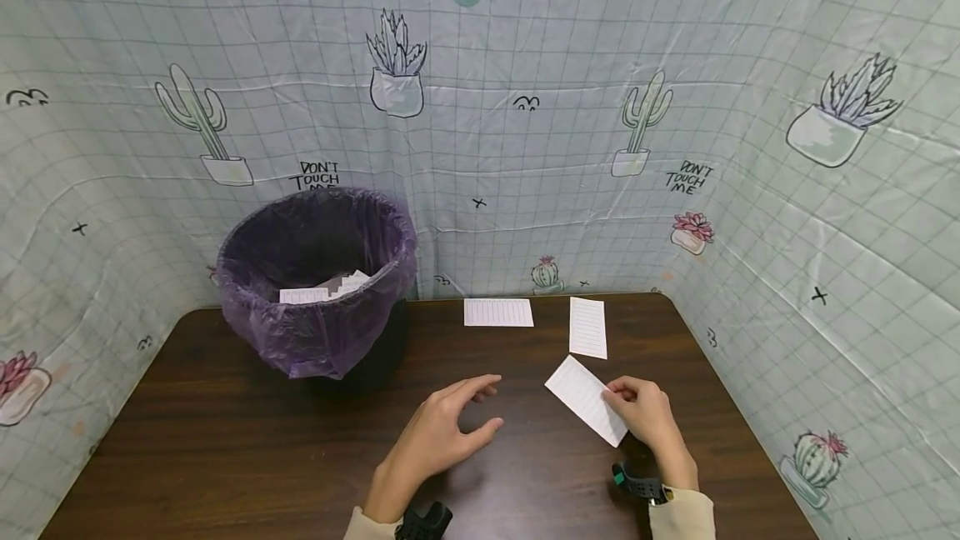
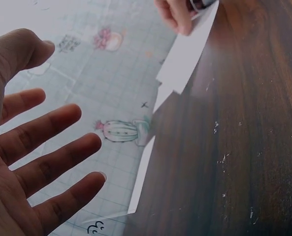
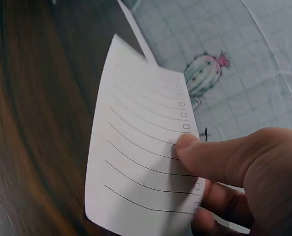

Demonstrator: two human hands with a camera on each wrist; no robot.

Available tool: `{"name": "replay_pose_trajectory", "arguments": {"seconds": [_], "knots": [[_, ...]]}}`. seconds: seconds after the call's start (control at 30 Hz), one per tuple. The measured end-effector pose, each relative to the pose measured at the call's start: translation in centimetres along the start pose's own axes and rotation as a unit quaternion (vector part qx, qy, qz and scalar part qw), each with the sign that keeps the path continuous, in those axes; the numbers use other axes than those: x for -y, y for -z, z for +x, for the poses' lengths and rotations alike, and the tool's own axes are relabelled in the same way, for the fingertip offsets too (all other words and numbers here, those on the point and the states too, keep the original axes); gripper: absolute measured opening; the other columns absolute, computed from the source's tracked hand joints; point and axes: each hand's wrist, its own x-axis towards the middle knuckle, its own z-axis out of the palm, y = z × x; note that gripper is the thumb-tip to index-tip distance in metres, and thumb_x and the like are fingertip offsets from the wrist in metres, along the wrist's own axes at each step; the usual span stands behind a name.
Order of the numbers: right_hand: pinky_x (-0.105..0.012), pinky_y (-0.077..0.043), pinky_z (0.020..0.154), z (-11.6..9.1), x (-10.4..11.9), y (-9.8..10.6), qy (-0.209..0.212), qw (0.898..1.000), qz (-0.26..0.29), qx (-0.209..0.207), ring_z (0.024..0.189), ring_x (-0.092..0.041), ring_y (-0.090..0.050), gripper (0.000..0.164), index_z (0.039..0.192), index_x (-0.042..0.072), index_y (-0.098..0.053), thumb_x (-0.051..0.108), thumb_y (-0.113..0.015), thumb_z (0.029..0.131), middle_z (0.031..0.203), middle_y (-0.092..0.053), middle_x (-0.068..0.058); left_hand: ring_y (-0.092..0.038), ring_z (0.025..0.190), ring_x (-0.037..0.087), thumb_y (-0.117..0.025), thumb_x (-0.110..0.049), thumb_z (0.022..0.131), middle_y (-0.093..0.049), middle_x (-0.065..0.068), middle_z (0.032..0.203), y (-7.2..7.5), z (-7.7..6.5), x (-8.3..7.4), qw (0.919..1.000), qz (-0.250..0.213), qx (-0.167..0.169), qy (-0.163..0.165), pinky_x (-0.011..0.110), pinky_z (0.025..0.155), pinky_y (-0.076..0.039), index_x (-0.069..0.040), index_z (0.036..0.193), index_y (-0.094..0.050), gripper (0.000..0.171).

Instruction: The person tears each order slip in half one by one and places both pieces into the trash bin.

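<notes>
A lined white paper slip with small checkboxes along one edge (image 3: 141, 137) is pinched at its side by my right hand (image 1: 647, 411), thumb on top and fingers beneath. In the head view that slip lies at a slant over the table. My left hand (image 1: 442, 432) hovers over the middle of the table with nothing in it; its fingers are spread apart in the left wrist view. Two more lined slips lie toward the back of the table: one sideways (image 1: 498, 312), and one upright (image 1: 588, 327) just beyond the held slip.
A dark bin with a purple plastic liner (image 1: 315, 340) stands at the back left of the brown wooden table (image 1: 225, 457). Several white slips (image 1: 303, 296) are inside it. A cloth printed with cacti (image 1: 487, 148) hangs behind and at both sides.
</notes>
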Motion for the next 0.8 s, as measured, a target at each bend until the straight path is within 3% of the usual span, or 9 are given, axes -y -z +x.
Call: {"name": "replay_pose_trajectory", "arguments": {"seconds": [0.23,0.57,0.8], "knots": [[-0.023,-0.047,0.064,0.9,2.6,-2.5,0.039,0.998,0.042,-0.001,0.071,-0.010,-0.058,0.004,0.094,0.004,-0.078,0.007,-0.075,0.092,0.081,-0.073,-0.005,-0.072,0.101,0.018,-0.082,-0.019,0.087,-0.074,0.002,0.115,-0.3,0.1,0.1,0.9999,-0.004,-0.011,-0.003,0.038,0.087,-0.060,-0.015,0.136,-0.064,0.052],[-0.024,-0.049,0.065,0.8,6.0,-6.0,0.076,0.991,0.100,0.045,0.073,-0.008,-0.061,0.006,0.092,0.008,-0.078,0.005,-0.073,0.093,0.085,-0.075,-0.002,-0.071,0.105,0.022,-0.082,-0.022,0.087,-0.075,0.004,0.114,-0.6,-0.1,0.7,0.9995,0.007,-0.027,0.012,0.037,0.090,-0.058,-0.012,0.132,-0.067,0.049],[-0.023,-0.051,0.064,0.7,8.6,-7.3,0.131,0.983,0.109,0.074,0.072,-0.007,-0.063,0.005,0.089,0.012,-0.078,0.010,-0.075,0.093,0.086,-0.076,-0.002,-0.070,0.107,0.020,-0.082,-0.021,0.088,-0.075,0.003,0.113,0.0,0.3,1.0,0.9988,0.009,-0.046,0.010,0.039,0.091,-0.058,-0.011,0.131,-0.068,0.047]]}}
